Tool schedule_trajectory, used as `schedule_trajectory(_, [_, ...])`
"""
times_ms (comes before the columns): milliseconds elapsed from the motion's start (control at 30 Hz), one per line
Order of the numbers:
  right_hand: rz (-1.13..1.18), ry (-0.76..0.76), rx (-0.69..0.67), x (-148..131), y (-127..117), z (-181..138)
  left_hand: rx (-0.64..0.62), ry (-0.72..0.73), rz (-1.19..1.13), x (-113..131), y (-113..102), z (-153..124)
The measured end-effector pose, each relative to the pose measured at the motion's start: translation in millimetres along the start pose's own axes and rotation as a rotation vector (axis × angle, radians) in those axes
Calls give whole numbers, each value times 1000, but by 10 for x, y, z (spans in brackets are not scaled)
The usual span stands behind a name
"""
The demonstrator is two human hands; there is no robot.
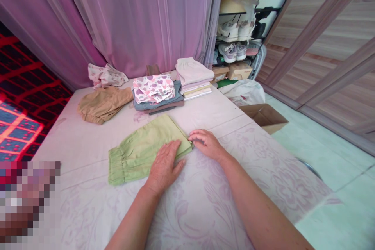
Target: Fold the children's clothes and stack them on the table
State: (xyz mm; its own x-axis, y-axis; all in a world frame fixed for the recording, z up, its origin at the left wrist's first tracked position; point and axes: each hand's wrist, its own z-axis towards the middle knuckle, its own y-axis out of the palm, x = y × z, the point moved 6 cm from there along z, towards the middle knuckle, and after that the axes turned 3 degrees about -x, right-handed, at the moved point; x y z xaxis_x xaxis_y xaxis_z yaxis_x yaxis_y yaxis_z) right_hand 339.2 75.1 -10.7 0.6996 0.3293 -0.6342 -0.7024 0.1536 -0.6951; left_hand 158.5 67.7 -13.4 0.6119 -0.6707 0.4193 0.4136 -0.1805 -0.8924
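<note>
A pair of light green trousers (146, 144) with an elastic waistband lies folded on the bed, waistband to the left. My left hand (166, 162) rests flat on the trousers near their lower right part, fingers stretched out. At the right end of the green cloth, my right hand (208, 143) has its fingers bent together at the hem corner. Whether cloth is pinched between those fingertips is hard to see, but they touch the edge. Behind the trousers sits a folded heart-print garment (154, 88) on top of blue and brown folded clothes.
Brown trousers (102, 103) and a crumpled patterned garment (107, 75) lie at the back left. A stack of folded pale clothes (195, 72) stands at the back right. Beyond the bed's right edge are a cardboard box (263, 117) and a shoe rack (240, 41). A purple curtain (140, 19) hangs behind.
</note>
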Motion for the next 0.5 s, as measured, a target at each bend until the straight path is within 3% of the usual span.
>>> schedule_trajectory(500, [-80, 127, 1, -37, -15, 1, -69, 30, 97, 42, 0, 3])
